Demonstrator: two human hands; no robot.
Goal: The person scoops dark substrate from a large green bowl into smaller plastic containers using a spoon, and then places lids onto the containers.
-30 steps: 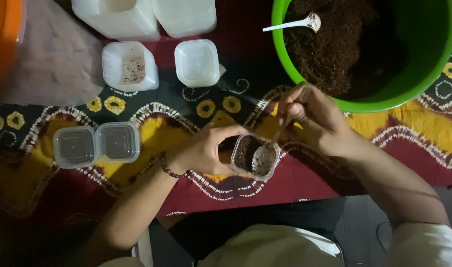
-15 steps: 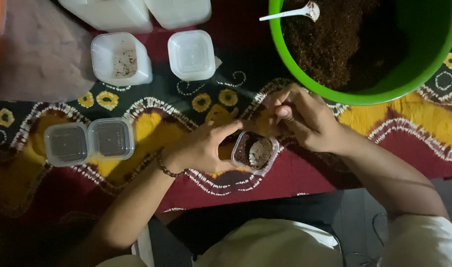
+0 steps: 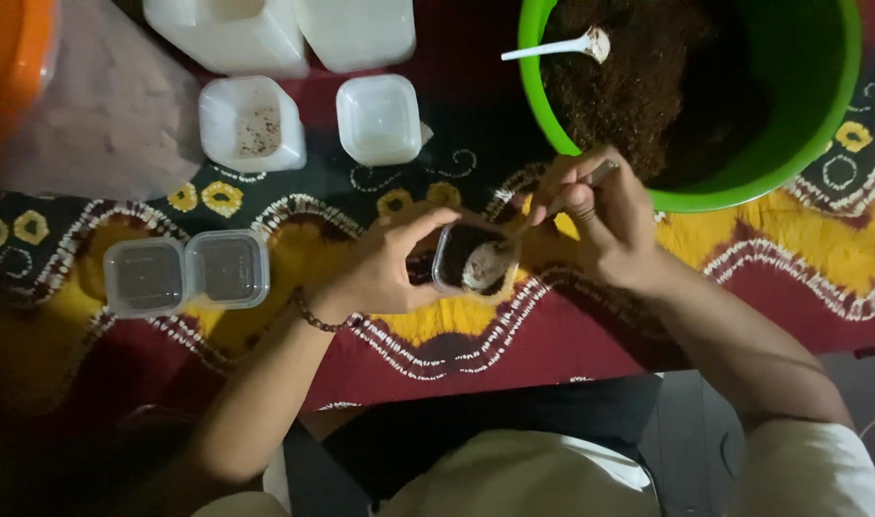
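Head view: the left hand [image 3: 380,273] wraps its grip around a small clear container [image 3: 471,258] of dark soil, held just below the green bucket [image 3: 820,124]. The right hand [image 3: 600,225], also just below the bucket's rim, pinches a spoon [image 3: 490,263] whose bowl rests inside the container. This looks like the filling step; levelling the soil would call for a steady container and small wrist turns. Both forearms angle inward, wrists bent. Two closed containers [image 3: 187,275] sit left of the bucket on the patterned cloth [image 3: 792,258].
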